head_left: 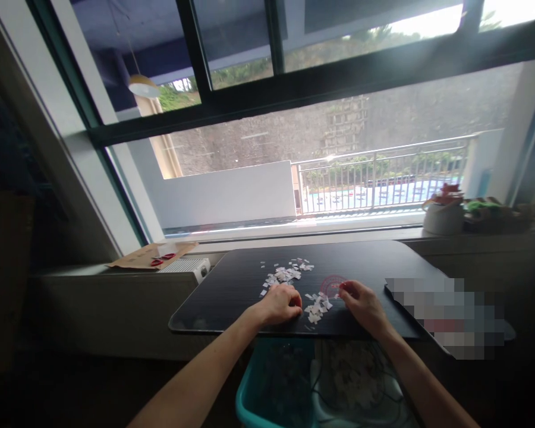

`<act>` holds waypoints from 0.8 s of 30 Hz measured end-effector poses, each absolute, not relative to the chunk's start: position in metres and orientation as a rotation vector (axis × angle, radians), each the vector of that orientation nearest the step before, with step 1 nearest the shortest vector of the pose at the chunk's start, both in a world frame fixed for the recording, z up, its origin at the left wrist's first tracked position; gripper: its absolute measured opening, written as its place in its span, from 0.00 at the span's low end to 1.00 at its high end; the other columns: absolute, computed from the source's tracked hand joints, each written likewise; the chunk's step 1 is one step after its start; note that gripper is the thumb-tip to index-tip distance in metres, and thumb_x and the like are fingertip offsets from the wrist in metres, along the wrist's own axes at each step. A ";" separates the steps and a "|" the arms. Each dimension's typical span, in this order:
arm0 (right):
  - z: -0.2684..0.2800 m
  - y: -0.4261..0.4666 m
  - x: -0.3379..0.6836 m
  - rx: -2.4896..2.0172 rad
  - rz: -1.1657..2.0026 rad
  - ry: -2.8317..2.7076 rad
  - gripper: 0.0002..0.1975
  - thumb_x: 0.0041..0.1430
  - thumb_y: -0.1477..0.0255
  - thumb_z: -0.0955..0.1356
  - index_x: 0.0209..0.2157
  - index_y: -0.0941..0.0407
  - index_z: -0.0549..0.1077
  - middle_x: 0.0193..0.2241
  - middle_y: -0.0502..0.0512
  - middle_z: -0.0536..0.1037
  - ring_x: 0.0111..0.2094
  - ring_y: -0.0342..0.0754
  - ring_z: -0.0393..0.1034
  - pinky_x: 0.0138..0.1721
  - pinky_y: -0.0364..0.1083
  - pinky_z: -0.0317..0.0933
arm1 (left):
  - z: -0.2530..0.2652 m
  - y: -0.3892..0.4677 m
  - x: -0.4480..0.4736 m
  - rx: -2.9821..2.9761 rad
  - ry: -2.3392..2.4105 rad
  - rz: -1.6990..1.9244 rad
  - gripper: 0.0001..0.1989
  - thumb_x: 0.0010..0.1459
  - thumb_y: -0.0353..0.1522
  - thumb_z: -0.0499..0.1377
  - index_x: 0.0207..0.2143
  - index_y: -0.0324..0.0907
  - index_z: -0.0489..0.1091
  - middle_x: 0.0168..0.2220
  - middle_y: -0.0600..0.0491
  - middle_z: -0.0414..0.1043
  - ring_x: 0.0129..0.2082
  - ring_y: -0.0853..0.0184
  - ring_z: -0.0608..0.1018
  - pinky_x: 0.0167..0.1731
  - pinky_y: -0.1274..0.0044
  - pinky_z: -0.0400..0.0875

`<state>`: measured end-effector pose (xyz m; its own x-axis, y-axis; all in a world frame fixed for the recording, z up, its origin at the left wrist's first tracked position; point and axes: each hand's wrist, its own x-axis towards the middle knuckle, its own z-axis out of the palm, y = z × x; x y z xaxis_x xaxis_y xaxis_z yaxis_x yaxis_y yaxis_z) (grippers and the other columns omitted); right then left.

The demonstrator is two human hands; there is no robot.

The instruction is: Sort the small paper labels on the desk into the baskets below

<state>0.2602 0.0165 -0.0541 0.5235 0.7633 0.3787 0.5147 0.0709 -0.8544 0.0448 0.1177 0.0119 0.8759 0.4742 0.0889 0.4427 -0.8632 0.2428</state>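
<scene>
Small white paper pieces (pixel 318 307) lie in a loose heap on the dark table between my hands. A second scatter of paper pieces (pixel 285 274) spreads farther back, just beyond my left hand. My left hand (pixel 282 304) rests at the table's near side with its fingers curled; whatever they may hold is hidden. At the right edge of a round red patterned thing (pixel 332 284), my right hand (pixel 362 302) is closed in a pinch. Something tiny and reddish shows at its fingertips, too small to name.
The dark tabletop (pixel 232 279) stands against a window sill. Below its near edge are a teal bin (pixel 245 398) and a pale container (pixel 323 410). Red-handled scissors (pixel 163 259) lie on brown paper at left. A white pot (pixel 443 217) stands on the right sill.
</scene>
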 end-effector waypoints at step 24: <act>-0.048 0.012 0.256 -1.589 0.259 -1.117 0.11 0.49 0.64 0.65 0.30 0.56 0.75 0.24 0.52 0.79 0.24 0.47 0.71 0.28 0.44 0.62 | 0.016 0.145 0.044 2.371 0.926 0.569 0.12 0.50 0.37 0.56 0.30 0.40 0.75 0.28 0.53 0.75 0.33 0.64 0.76 0.35 0.76 0.68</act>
<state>0.2558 0.0122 -0.0480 0.5277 0.7596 0.3801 0.5154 0.0693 -0.8541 0.0436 0.1451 0.0158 0.6765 0.7118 0.1887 0.4899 -0.6263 0.6064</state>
